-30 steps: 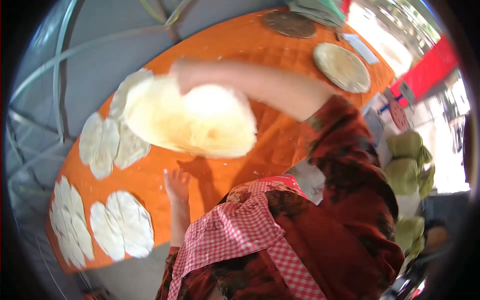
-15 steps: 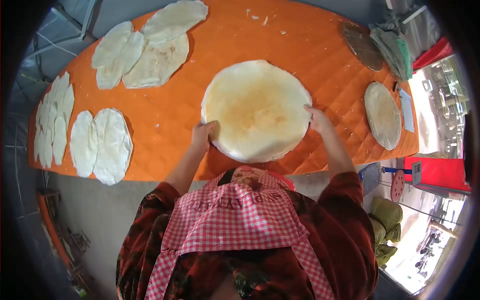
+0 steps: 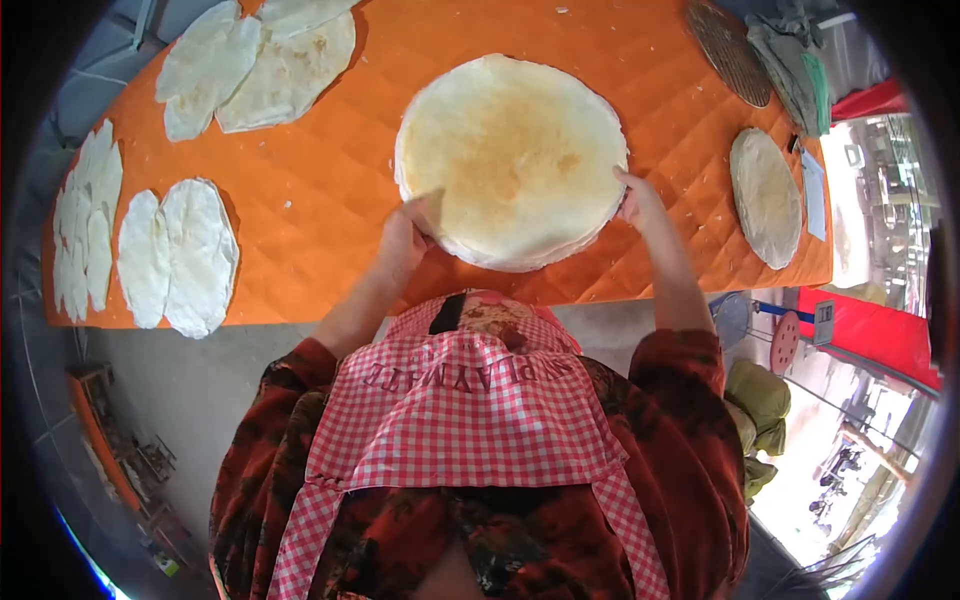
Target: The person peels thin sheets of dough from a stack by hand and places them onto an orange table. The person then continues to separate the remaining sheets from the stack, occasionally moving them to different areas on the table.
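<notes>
A stack of large round flatbreads (image 3: 515, 165), pale with a browned middle, lies on the orange table cover in front of me. My left hand (image 3: 405, 238) grips its near left edge, the fingers closed around the rim and partly hidden. At the right edge, my right hand (image 3: 640, 203) pinches the rim between thumb and fingers. How many sheets each hand holds cannot be made out.
The orange quilted cover (image 3: 330, 235) spans the table. Folded flatbreads (image 3: 200, 255) lie on the left, with more flatbreads (image 3: 290, 75) behind. On the right are a single round flatbread (image 3: 766, 200), a dark round rack (image 3: 730, 50) and grey cloth (image 3: 785, 60).
The view has shifted, so the table and breads sit higher in the frame. Both hands stay at the same edges of the stack; the left grip looks slightly changed.
</notes>
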{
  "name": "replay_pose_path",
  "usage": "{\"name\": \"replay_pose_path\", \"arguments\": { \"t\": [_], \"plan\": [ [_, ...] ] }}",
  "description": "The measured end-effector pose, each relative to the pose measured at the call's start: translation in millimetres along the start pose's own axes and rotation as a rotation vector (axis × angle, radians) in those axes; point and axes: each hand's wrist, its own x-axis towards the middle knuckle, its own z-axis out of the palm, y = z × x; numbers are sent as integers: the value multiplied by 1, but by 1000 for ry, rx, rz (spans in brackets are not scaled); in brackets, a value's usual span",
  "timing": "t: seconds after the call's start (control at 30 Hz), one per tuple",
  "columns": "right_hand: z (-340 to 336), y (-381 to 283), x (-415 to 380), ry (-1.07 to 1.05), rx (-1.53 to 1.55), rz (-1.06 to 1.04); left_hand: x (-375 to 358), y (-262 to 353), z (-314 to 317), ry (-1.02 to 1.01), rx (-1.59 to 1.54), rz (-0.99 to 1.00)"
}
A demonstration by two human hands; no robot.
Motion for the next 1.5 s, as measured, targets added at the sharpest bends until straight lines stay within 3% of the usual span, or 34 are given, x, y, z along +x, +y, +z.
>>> {"name": "replay_pose_path", "arguments": {
  "t": [0.03,0.13,0.23,0.33,0.37,0.43,0.47,0.57,0.63,0.67,0.8,0.93,1.03,1.1,1.23,1.33,1.37,1.43,1.5],
  "plan": [
    [1,5,-5,-112,127,-25,-3,5,0,-35,-94,-72],
    [11,9,-21,-173,369,-79,6,9,1,49,240,113],
    [11,34,-8,-75,217,-272,5,11,12,26,254,31],
    [7,21,-6,38,63,-371,7,-2,-3,-152,327,93],
    [5,16,-6,40,-26,-349,2,-1,-7,-206,196,32],
    [15,11,-10,40,183,-273,-7,12,-4,-333,-56,-88],
    [17,12,-13,49,289,-227,-4,15,-2,-269,-76,-37],
    [26,30,6,372,-52,-321,16,12,12,-51,-25,100],
    [26,36,28,564,-535,-301,22,-1,19,119,188,184],
    [22,39,35,657,-773,-282,21,-6,15,103,157,191],
    [21,21,-3,117,83,-138,29,-2,-2,31,-22,180],
    [22,15,-22,86,159,-79,20,17,17,115,70,91],
    [20,12,-20,81,137,-90,22,35,22,-93,139,-2],
    [6,4,-4,57,29,-97,21,36,24,-162,141,67],
    [15,-18,-35,38,-80,-320,17,25,16,-143,183,91],
    [17,11,-28,811,-1161,-538,17,2,5,-49,383,86],
    [29,30,-37,1065,-1270,-865,22,4,2,-95,375,94],
    [54,53,-69,579,-1205,-808,28,0,-8,-167,339,95],
    [81,103,-96,126,-917,-606,30,-2,-10,-144,360,95]
  ]
}}
